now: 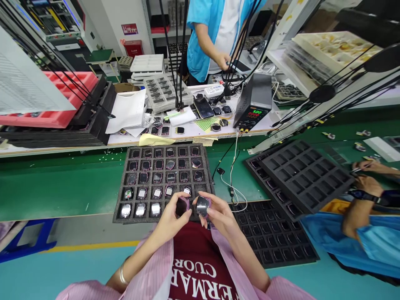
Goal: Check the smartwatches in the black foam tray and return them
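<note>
My left hand (174, 214) grips a dark watch case (182, 206) with a purplish rim, between thumb and fingers. Just beside it, my right hand (217, 211) holds another watch case (203, 206), its dark glossy face turned up. Both hands are over the near right part of a grey foam tray (117, 208). Watch cases sit in rows in the tray's square pockets; those in the nearest row, such as one at the left (125, 210), reflect bright light. The two held cases are close together but look apart.
A black power supply (254, 102) stands on the shelf (115, 139) beyond the green bench (62, 187). White cables (234, 187) hang to its right side. More foam trays (308, 175) lie at right, near a co-worker's hands (368, 185). Another person (200, 41) stands across the bench.
</note>
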Demonstrator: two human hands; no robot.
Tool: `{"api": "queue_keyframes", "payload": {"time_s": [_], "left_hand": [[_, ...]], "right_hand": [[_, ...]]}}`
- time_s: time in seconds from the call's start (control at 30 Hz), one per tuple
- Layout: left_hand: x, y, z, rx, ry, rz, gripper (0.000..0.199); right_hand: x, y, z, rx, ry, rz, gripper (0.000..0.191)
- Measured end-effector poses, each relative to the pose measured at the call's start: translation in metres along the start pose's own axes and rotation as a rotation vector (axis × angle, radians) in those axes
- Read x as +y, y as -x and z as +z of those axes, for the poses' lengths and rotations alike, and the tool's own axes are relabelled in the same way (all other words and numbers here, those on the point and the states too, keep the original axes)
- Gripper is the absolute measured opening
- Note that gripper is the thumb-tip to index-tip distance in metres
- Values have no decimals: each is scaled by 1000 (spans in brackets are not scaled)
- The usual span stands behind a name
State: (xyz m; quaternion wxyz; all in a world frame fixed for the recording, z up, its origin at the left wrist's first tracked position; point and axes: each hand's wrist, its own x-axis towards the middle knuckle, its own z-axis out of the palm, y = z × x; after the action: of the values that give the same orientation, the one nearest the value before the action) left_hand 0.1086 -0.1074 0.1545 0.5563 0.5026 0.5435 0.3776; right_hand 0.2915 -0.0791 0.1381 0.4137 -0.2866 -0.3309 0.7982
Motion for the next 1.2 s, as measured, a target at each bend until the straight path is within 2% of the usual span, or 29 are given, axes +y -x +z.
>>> {"api": "queue_keyframes", "payload": {"time_s": [0.13,0.6,0.7,0.83,1.07,1.2], "left_hand": [[-2,-2,0,7,-13,39,32],[-1,0,0,-8,-21,48,31],[2,1,0,8,-13,39,34],[3,1,0,35,-20,45,28],[-1,3,0,44,34,30,32],[-2,2,-1,76,-1,46,28]], "right_hand": [[3,-1,-1,17,15,-5,38],[4,1,-4,15,46,-32,40],[3,1,-4,4,42,-43,41],[3,1,-5,-1,50,-46,37],[0,3,-3,46,60,-65,38],[-2,3,-1,70,68,-65,37]]}}
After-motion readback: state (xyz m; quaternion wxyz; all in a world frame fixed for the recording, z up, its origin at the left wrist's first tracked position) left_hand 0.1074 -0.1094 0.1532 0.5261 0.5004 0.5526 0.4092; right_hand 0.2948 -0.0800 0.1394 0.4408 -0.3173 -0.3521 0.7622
